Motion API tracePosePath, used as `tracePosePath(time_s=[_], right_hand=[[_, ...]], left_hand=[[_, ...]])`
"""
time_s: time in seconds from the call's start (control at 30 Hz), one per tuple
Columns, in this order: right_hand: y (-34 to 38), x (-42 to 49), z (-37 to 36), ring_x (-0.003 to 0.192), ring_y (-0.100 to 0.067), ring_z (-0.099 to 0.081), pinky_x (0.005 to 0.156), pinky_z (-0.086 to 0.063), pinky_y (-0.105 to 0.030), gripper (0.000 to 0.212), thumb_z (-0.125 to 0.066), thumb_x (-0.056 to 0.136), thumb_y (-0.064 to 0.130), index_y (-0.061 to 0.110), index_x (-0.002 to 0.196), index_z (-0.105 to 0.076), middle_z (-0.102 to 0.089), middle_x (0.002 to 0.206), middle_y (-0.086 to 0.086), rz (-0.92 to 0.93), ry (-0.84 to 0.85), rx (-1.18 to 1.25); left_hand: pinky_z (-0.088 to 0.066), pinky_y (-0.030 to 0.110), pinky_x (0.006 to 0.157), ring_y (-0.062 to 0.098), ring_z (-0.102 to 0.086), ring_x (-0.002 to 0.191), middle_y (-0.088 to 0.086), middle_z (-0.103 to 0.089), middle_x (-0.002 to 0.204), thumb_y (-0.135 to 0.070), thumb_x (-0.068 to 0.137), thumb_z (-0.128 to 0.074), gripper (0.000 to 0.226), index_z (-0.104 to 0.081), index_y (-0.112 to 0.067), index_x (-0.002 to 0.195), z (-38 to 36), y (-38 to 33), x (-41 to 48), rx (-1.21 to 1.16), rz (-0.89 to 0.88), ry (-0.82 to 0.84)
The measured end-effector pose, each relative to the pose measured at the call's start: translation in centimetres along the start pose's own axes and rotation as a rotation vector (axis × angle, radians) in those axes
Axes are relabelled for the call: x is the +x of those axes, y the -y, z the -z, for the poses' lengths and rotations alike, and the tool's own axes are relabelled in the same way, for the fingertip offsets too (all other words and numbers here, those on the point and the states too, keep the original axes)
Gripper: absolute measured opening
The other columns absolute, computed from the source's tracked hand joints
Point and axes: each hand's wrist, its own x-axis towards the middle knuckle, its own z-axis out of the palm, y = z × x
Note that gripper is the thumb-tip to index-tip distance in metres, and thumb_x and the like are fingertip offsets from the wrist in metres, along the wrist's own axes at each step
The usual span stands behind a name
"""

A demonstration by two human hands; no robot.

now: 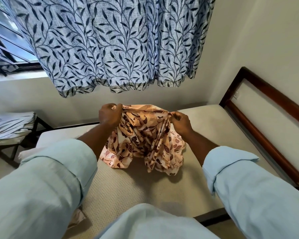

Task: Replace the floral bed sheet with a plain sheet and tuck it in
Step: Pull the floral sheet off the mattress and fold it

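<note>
Head camera view: a person is standing at the near edge of a bare cream mattress and reaching both arms out over it.

The left hand is gripping a gathered bunch of the floral sheet. Its fingers are curled tight round the cloth, and it is holding the bunch up above the middle of the mattress. The right hand is pinching another gathered edge of the same sheet between thumb and curled fingers, at about the same height above the mattress.

The sheet, peach with dark brown leaves and flowers, is hanging in folds between the two hands. Its lower part is lying crumpled on the mattress top.

Pale blue sleeves are sitting rolled back on both forearms.

A dark wooden bed frame is running along the right side of the mattress. Beyond the far side of the mattress, a blue leaf-patterned curtain is hanging over a window.

To the left of the mattress, a pale folded cloth is lying on a dark-framed stand. Whether it is a sheet I cannot tell.
</note>
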Motion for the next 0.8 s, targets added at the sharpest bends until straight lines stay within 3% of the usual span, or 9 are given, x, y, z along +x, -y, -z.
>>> tracePosePath(time_s=[0.1,0.23,0.37,0.47,0.57,0.67,0.73,0.8], right_hand=[[0.6,0.1,0.0,0.1,-0.019,-0.068,0.089,-0.054,-0.032,0.019,-0.065,0.098,0.025,0.019,0.114,-0.074,-0.074,0.108,-0.001,0.011,-0.038,0.003],[1.2,0.5,-0.1,0.101,-0.022,-0.064,0.08,-0.044,-0.027,0.022,-0.055,0.102,0.024,0.018,0.116,-0.071,-0.072,0.112,-0.003,-0.075,-0.081,-0.002],[0.5,0.6,0.1,0.117,-0.026,-0.061,0.088,-0.043,-0.027,0.03,-0.052,0.105,0.029,0.016,0.128,-0.065,-0.066,0.129,-0.007,-0.117,-0.073,-0.06],[0.1,0.2,0.3,0.118,-0.026,-0.061,0.091,-0.044,-0.028,0.038,-0.053,0.104,0.04,0.013,0.129,-0.065,-0.067,0.129,-0.007,-0.088,-0.028,-0.118],[-0.9,-0.7,1.2,0.098,-0.021,-0.068,0.082,-0.053,-0.032,0.052,-0.068,0.087,0.063,0.016,0.107,-0.074,-0.074,0.107,-0.004,-0.072,0.144,-0.154],[-1.7,-1.5,2.7,0.086,-0.021,-0.07,0.069,-0.054,-0.028,0.047,-0.08,0.073,0.061,0.018,0.093,-0.073,-0.072,0.091,0.0,-0.066,0.479,-0.404],[-1.7,-1.9,3.2,0.091,-0.023,-0.065,0.068,-0.047,-0.027,0.033,-0.08,0.082,0.044,0.017,0.097,-0.069,-0.066,0.094,0.002,-0.09,0.651,-0.718],[-2.6,-1.9,3.4,0.103,-0.027,-0.063,0.077,-0.047,-0.029,0.038,-0.074,0.089,0.033,0.009,0.117,-0.068,-0.065,0.109,-0.004,-0.117,0.693,-0.924]], left_hand=[[-0.055,0.044,0.098,0.026,-0.066,0.108,0.011,-0.068,0.127,-0.054,0.084,-0.059,0.063,-0.067,-0.01,0.128,-0.3,-0.3,-0.3,0.035,-0.027,-0.005],[-0.056,0.04,0.093,0.024,-0.066,0.105,0.009,-0.07,0.123,-0.049,0.089,-0.06,0.054,-0.07,-0.01,0.123,-0.4,-0.1,-0.6,0.146,-0.115,0.045],[-0.058,0.038,0.085,0.022,-0.068,0.097,0.007,-0.074,0.115,-0.048,0.09,-0.059,0.048,-0.074,-0.01,0.117,-0.6,0.3,-0.9,0.215,-0.176,0.1],[-0.056,0.033,0.08,0.02,-0.067,0.094,0.006,-0.074,0.113,-0.048,0.091,-0.059,0.046,-0.075,-0.011,0.114,-0.5,0.6,-0.7,0.227,-0.176,0.077],[-0.052,0.032,0.082,0.023,-0.066,0.099,0.007,-0.072,0.118,-0.05,0.091,-0.06,0.049,-0.073,-0.011,0.119,0.0,1.0,-0.4,0.242,-0.123,0.035],[-0.05,0.032,0.084,0.024,-0.064,0.101,0.008,-0.071,0.122,-0.048,0.093,-0.059,0.048,-0.072,-0.011,0.121,0.3,1.7,-0.3,0.278,-0.108,0.007],[-0.05,0.033,0.086,0.025,-0.064,0.104,0.008,-0.07,0.122,-0.049,0.093,-0.057,0.049,-0.072,-0.011,0.121,0.4,2.1,-0.3,0.284,-0.093,-0.015],[-0.052,0.038,0.093,0.028,-0.064,0.11,0.009,-0.069,0.126,-0.05,0.093,-0.056,0.052,-0.07,-0.011,0.123,0.3,2.4,-0.6,0.297,-0.091,0.002]])
